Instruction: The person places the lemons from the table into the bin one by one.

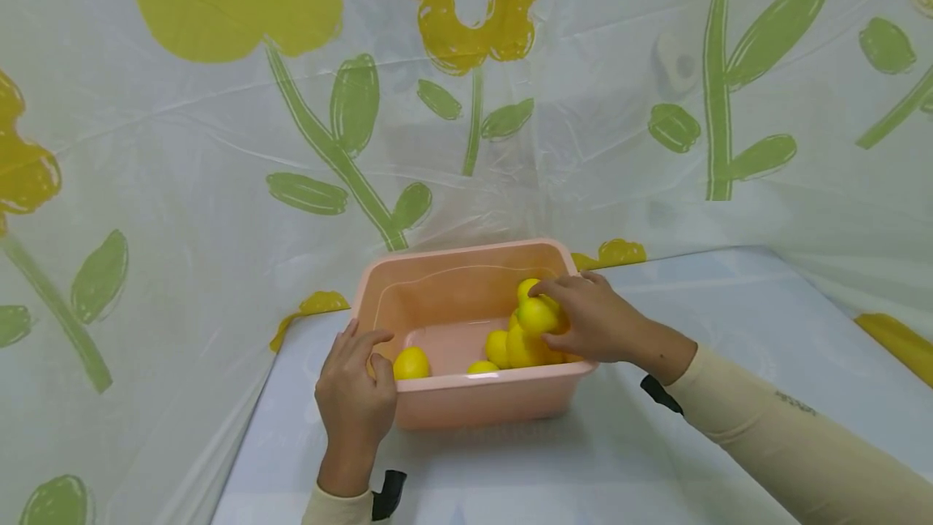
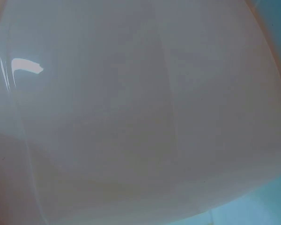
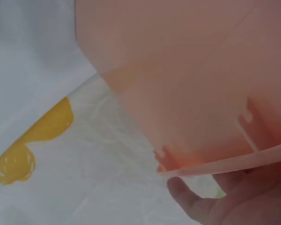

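Note:
A peach-pink plastic basin stands on the table, with several yellow lemons heaped at its right end. A lone lemon lies in its left front corner. My right hand reaches over the right rim and pinches a lemon between thumb and fingers, just above the heap. At the left front corner, my left hand grips the basin's rim, fingers over the edge. The basin's outer wall fills the left wrist view. In the right wrist view, fingers show beside the rim.
A pale table lies under the basin. Behind it hangs a whitish sheet printed with yellow flowers and green leaves, close to the basin's far side. Black straps sit at both wrists.

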`<action>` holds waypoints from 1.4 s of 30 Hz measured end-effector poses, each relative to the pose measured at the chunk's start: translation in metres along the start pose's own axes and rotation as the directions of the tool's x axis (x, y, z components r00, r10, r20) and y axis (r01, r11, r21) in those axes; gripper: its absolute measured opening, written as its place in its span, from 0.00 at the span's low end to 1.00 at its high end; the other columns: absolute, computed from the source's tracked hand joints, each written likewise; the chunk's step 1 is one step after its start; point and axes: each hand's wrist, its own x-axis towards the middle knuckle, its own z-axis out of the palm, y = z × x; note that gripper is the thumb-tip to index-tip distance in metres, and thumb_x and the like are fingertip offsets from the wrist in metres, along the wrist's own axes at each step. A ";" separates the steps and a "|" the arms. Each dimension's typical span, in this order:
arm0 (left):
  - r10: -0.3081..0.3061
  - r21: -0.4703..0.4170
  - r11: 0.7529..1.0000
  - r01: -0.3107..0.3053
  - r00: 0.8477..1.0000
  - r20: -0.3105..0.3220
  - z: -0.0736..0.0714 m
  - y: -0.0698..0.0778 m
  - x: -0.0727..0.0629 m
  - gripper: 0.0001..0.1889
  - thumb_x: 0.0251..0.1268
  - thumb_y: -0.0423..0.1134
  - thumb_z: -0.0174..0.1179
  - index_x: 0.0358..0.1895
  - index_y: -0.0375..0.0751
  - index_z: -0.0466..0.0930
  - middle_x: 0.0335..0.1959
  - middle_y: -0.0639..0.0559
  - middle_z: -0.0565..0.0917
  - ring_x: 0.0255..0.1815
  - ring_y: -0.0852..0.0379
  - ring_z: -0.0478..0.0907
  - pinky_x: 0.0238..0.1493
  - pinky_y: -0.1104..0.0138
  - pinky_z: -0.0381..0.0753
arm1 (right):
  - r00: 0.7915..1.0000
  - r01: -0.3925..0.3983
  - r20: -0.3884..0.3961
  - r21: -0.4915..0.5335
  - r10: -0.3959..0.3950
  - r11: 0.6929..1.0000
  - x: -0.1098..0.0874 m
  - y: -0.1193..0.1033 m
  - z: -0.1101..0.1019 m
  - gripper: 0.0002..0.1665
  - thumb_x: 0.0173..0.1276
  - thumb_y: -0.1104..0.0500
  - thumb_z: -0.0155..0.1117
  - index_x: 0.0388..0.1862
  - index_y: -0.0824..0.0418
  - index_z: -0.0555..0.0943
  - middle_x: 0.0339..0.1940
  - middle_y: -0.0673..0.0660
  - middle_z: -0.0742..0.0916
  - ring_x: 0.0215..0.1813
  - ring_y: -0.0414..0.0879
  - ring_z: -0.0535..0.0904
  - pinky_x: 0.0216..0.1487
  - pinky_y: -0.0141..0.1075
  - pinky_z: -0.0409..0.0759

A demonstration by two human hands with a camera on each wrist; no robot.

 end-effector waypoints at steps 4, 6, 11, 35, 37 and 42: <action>0.008 -0.008 1.000 -0.008 1.000 -0.005 0.000 0.000 0.001 0.15 0.56 0.32 0.50 0.37 0.36 0.87 0.38 0.42 0.91 0.61 0.38 0.81 0.64 0.41 0.74 | 0.996 -0.038 0.085 -0.029 0.040 0.999 0.006 -0.001 -0.001 0.31 0.59 0.50 0.73 0.61 0.55 0.78 0.57 0.55 0.85 0.60 0.54 0.77 0.69 0.65 0.63; 0.011 -0.011 1.000 -0.011 1.000 -0.008 0.001 0.001 0.001 0.15 0.56 0.32 0.50 0.37 0.36 0.87 0.39 0.42 0.91 0.61 0.38 0.81 0.64 0.41 0.74 | 0.990 -0.054 0.128 -0.050 0.060 0.997 0.008 -0.002 -0.002 0.31 0.59 0.50 0.73 0.61 0.54 0.79 0.56 0.54 0.85 0.59 0.53 0.77 0.66 0.64 0.66; 0.007 -0.014 1.000 -0.007 1.000 -0.004 0.001 0.001 0.001 0.14 0.56 0.32 0.50 0.37 0.36 0.87 0.39 0.42 0.90 0.61 0.38 0.81 0.65 0.41 0.74 | 0.980 -0.074 0.181 -0.069 0.086 0.995 0.011 -0.003 -0.002 0.30 0.60 0.49 0.73 0.61 0.54 0.79 0.53 0.54 0.86 0.55 0.53 0.76 0.60 0.62 0.72; -0.004 -0.003 1.000 0.004 1.000 -0.010 0.002 -0.002 0.000 0.14 0.56 0.31 0.51 0.37 0.37 0.87 0.40 0.42 0.90 0.61 0.38 0.81 0.64 0.40 0.74 | 0.983 -0.085 0.164 0.001 0.084 0.996 0.015 0.000 0.008 0.26 0.62 0.53 0.70 0.60 0.55 0.82 0.61 0.58 0.83 0.62 0.54 0.75 0.67 0.55 0.75; -0.005 0.002 1.000 0.005 1.000 -0.005 0.002 -0.001 0.000 0.14 0.56 0.32 0.51 0.37 0.37 0.87 0.39 0.42 0.91 0.61 0.38 0.81 0.64 0.40 0.74 | 0.984 -0.079 0.160 0.012 0.076 0.997 0.014 0.001 0.008 0.25 0.62 0.54 0.70 0.59 0.56 0.82 0.62 0.58 0.82 0.63 0.55 0.75 0.67 0.56 0.74; -0.007 0.013 1.000 0.007 1.000 0.001 0.004 0.000 0.002 0.14 0.56 0.32 0.51 0.37 0.36 0.87 0.38 0.41 0.91 0.61 0.38 0.81 0.64 0.40 0.74 | 0.988 -0.076 0.140 0.044 0.069 0.996 0.014 0.004 0.009 0.24 0.63 0.54 0.70 0.58 0.57 0.83 0.64 0.59 0.81 0.65 0.55 0.74 0.68 0.55 0.74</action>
